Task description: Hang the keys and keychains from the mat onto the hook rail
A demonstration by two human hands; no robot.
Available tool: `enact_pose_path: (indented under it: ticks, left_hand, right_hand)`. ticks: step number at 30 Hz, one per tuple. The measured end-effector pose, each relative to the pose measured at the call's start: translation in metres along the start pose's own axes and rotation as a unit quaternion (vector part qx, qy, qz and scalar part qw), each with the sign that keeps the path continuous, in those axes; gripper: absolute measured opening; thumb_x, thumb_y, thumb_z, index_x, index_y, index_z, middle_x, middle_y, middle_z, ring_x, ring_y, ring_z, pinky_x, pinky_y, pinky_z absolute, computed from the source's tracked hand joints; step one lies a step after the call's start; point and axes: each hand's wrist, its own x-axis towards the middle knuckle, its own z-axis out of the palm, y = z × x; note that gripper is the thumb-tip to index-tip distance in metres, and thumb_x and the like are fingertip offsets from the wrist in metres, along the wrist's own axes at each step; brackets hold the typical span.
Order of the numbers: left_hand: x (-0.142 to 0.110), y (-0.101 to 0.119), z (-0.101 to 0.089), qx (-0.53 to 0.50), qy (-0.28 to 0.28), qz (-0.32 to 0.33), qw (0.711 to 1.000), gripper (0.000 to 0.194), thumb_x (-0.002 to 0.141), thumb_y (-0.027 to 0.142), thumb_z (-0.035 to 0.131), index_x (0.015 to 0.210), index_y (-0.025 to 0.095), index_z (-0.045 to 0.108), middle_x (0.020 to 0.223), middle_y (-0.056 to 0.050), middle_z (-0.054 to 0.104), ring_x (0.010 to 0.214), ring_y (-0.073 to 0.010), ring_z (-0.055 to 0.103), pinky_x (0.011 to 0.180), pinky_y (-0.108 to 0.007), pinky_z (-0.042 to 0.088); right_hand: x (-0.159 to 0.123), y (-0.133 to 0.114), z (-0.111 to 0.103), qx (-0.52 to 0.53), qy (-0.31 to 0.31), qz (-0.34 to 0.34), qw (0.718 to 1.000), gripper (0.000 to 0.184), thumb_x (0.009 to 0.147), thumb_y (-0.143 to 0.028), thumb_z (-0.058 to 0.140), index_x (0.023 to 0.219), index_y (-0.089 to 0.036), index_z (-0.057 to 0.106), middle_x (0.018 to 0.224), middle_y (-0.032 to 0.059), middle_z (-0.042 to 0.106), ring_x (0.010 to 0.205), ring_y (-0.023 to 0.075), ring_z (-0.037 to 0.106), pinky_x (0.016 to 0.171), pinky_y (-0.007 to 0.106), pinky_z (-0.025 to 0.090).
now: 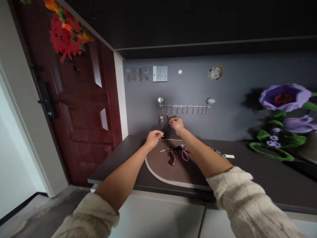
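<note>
A metal hook rail [185, 106] with a row of small hooks is fixed to the grey wall by two round suction mounts. On its leftmost hook hangs a bunch of keys [161, 119]. A second set of keys [168, 116] hangs one hook along, with the pinched fingers of my right hand [176, 125] at its edge. Lower and to the left, my left hand [154, 138] is closed in a pinch above the mat's rear edge; what it holds is too small to make out. More keys [171, 152], with a brown fob and a pink loop [184, 154], lie on the mat.
The brown oval mat [158, 170] has a pale rim and lies on a dark counter [247, 178]. A white tag [228, 156] rests at its right. Purple artificial flowers [284, 99] stand at the right. A dark cabinet [198, 23] overhangs; a red-brown door [81, 138] is left.
</note>
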Motion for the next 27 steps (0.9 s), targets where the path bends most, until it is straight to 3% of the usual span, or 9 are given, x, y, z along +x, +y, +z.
enact_pose_path:
  ticks: [3, 6, 13, 19, 27]
  left_hand:
    - [-0.002, 0.000, 0.000, 0.014, -0.022, 0.001, 1.000, 0.023, 0.065, 0.033, 0.055, 0.072, 0.012, 0.062, 0.066, -0.004, 0.061, 0.055, -0.0090, 0.048, 0.054, -0.022, 0.036]
    - [-0.003, -0.001, -0.001, 0.025, -0.046, -0.002, 0.999, 0.022, 0.065, 0.031, 0.056, 0.074, 0.012, 0.062, 0.066, -0.004, 0.061, 0.055, -0.0086, 0.048, 0.055, -0.022, 0.036]
    - [-0.008, 0.001, -0.001, 0.072, -0.082, 0.009, 0.994, 0.020, 0.065, 0.027, 0.056, 0.075, 0.011, 0.063, 0.063, -0.002, 0.059, 0.055, -0.0086, 0.047, 0.058, -0.023, 0.037]
    - [-0.011, -0.004, 0.001, 0.130, -0.119, 0.018, 0.984, 0.018, 0.065, 0.026, 0.056, 0.073, 0.012, 0.063, 0.060, -0.002, 0.058, 0.055, -0.0096, 0.047, 0.057, -0.023, 0.036]
    - [-0.009, -0.014, 0.004, 0.150, -0.127, 0.008, 0.981, 0.015, 0.064, 0.025, 0.057, 0.072, 0.013, 0.064, 0.065, -0.003, 0.061, 0.059, -0.0107, 0.050, 0.060, -0.024, 0.038]
  right_hand:
    - [-0.018, -0.004, -0.008, 0.051, 0.004, 0.064, 0.997, 0.011, 0.070, -0.015, 0.044, 0.076, -0.014, 0.053, 0.076, 0.0054, 0.061, 0.060, 0.0078, 0.056, 0.058, 0.020, 0.043]
    - [-0.036, -0.004, -0.018, 0.068, -0.030, 0.085, 0.994, 0.009, 0.068, -0.016, 0.049, 0.074, -0.014, 0.054, 0.072, 0.0042, 0.061, 0.057, 0.0072, 0.053, 0.057, 0.020, 0.042]
    - [-0.064, 0.017, -0.034, -0.086, -0.128, -0.003, 0.988, 0.012, 0.061, -0.024, 0.058, 0.066, -0.013, 0.061, 0.060, 0.0000, 0.059, 0.054, 0.0075, 0.048, 0.058, 0.020, 0.038]
    - [-0.071, 0.030, -0.042, -0.197, -0.190, 0.001, 0.962, 0.010, 0.055, -0.024, 0.064, 0.055, -0.015, 0.062, 0.049, -0.0003, 0.057, 0.046, 0.0076, 0.045, 0.050, 0.020, 0.034]
    - [-0.069, 0.036, -0.039, -0.157, -0.228, -0.011, 0.961, 0.010, 0.050, -0.020, 0.067, 0.058, -0.017, 0.063, 0.053, -0.0019, 0.059, 0.050, 0.0083, 0.049, 0.053, 0.019, 0.036]
